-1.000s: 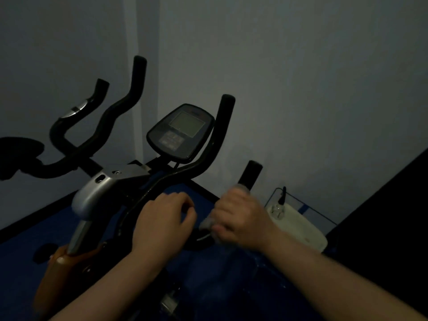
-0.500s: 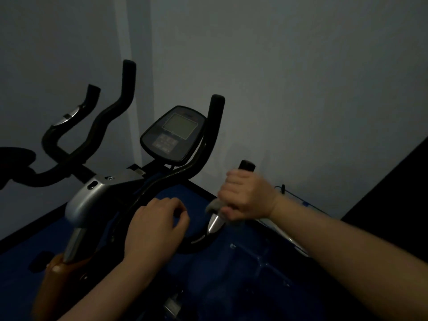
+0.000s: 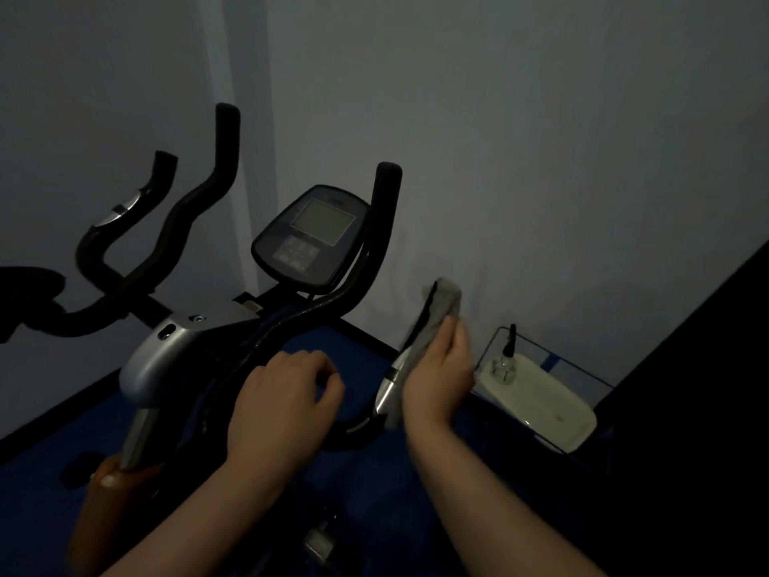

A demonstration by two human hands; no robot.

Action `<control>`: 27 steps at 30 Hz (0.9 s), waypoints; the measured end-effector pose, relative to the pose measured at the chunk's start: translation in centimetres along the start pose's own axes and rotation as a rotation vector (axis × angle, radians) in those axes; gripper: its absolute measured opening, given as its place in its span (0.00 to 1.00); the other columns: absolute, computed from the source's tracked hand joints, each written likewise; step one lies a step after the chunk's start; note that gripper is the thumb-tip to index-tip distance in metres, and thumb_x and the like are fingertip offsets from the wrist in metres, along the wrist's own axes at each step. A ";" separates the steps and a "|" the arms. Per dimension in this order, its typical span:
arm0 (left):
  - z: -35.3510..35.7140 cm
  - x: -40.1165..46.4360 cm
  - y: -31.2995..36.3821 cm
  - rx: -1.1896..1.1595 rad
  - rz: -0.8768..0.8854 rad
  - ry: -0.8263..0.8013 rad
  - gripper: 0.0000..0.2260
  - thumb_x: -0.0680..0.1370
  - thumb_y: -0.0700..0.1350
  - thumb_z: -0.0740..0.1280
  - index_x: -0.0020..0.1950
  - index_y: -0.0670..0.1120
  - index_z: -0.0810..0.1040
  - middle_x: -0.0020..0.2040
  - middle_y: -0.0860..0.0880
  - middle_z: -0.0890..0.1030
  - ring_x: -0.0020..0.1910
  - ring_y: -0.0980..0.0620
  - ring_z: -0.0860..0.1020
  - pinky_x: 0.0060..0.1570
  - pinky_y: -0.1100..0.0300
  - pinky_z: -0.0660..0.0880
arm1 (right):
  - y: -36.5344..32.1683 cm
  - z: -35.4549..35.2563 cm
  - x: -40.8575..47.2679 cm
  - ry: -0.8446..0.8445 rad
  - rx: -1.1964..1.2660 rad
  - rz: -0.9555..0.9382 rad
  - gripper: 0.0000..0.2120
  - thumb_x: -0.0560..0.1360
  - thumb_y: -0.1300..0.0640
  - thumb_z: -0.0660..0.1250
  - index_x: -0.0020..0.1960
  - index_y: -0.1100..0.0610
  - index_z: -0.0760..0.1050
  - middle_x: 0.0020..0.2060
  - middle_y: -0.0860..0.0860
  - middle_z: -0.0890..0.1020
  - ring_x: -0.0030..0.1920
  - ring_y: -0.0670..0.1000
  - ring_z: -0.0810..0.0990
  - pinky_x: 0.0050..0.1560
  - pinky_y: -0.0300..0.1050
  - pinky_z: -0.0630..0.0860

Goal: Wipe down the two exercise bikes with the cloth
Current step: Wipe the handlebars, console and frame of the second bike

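The right hand (image 3: 441,372), right of centre in the frame, presses a grey cloth (image 3: 432,322) against the short lower handlebar grip (image 3: 420,326) of the nearer exercise bike (image 3: 179,351). Its fingers lie fairly straight along the cloth, which is wrapped over the grip's tip and hangs down past the chrome sleeve (image 3: 389,381) below. The thumb is hidden behind the bar, so I cannot tell whether it curls round. The left hand (image 3: 283,393), at lower centre, sits on the curved black bar with its fingers loosely curled over it, apparently steadying the bike.

As a judgement, the task is at an early to middle stage: the wiping is on one grip of the near bike. Nothing shows whether the console (image 3: 310,235) at centre, the tall upright handlebar (image 3: 385,210) beside it, the silver frame cover (image 3: 166,351) or the orange body (image 3: 104,510) at lower left have been wiped; the light is too dim to read any surface as clean or dusty. The second bike's handlebars (image 3: 166,226) stand at upper left, well apart from both hands, and that bike looks untouched for now, so it probably remains to be done. A white dish (image 3: 537,401) sits on the floor at right
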State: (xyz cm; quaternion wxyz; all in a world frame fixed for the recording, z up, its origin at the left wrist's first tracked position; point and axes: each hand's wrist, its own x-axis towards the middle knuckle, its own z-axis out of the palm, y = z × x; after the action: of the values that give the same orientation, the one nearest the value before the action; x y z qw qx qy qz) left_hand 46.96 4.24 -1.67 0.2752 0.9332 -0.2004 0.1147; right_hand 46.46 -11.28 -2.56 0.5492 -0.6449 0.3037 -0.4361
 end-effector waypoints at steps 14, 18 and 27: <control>0.0 -0.1 0.0 -0.057 0.012 0.042 0.04 0.74 0.48 0.65 0.41 0.51 0.79 0.39 0.54 0.80 0.41 0.50 0.77 0.41 0.53 0.72 | 1.0 -3.3 -3.4 -0.562 -0.570 -0.893 0.17 0.79 0.56 0.54 0.60 0.59 0.77 0.63 0.55 0.78 0.72 0.53 0.66 0.76 0.53 0.46; -0.3 -0.7 -0.3 -0.272 -0.008 0.216 0.03 0.74 0.46 0.65 0.44 0.50 0.78 0.41 0.55 0.79 0.38 0.58 0.76 0.38 0.56 0.73 | -1.6 -4.1 3.3 -0.646 -0.706 -1.111 0.14 0.75 0.58 0.58 0.39 0.60 0.81 0.39 0.53 0.84 0.51 0.54 0.81 0.74 0.57 0.53; -1.0 -2.1 -1.2 -0.398 -0.006 0.491 0.04 0.75 0.42 0.61 0.47 0.49 0.75 0.44 0.55 0.74 0.41 0.59 0.74 0.40 0.66 0.71 | -2.2 -1.5 -5.5 -0.903 -1.034 -1.170 0.10 0.68 0.49 0.71 0.33 0.52 0.74 0.26 0.47 0.77 0.24 0.48 0.73 0.29 0.40 0.63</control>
State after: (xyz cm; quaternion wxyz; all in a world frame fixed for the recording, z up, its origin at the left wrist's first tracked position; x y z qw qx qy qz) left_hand 45.54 6.37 -2.05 0.4929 0.8061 -0.1437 0.2943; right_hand 42.57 -6.65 -1.65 -0.0520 -0.9727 -0.1596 -0.1602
